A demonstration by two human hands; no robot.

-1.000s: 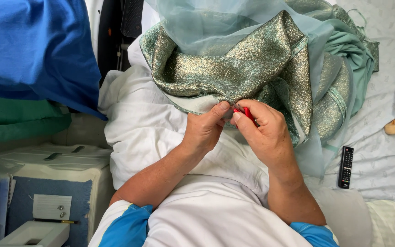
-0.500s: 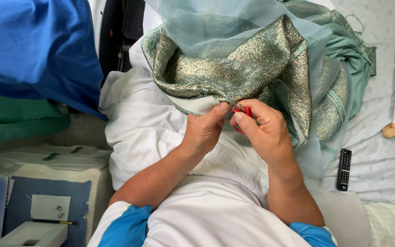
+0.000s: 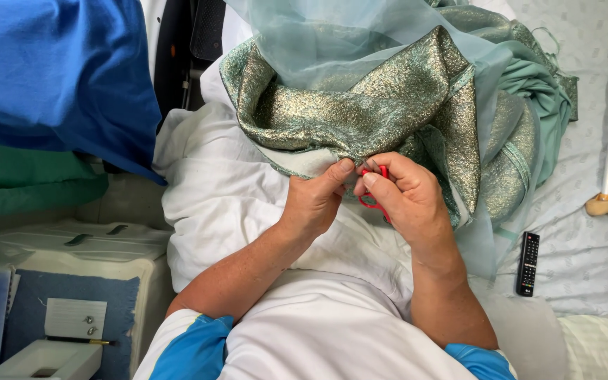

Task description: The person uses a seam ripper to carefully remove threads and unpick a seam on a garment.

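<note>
With the left hand (image 3: 316, 204) pinching the glittery green fabric (image 3: 360, 112) right beside the small red scissors (image 3: 373, 198) gripped in the right hand (image 3: 406, 200), a slip could nick cloth or thumb.

fabric: shiny green-gold brocade cloth (image 3: 381, 105), metallic weave, teal edge binding, pale lining showing at the lower fold
fabric pose: bunched and draped in loose folds over a lap covered in white, a sheer pale-teal veil layer lying over its top
fabric edge: lower fold pinched up at centre, just above the lap
scissors: small red-handled scissors (image 3: 373, 199), mostly hidden, only the red loops show
scissors position: right at the pinched fabric edge; blades not visible
</note>
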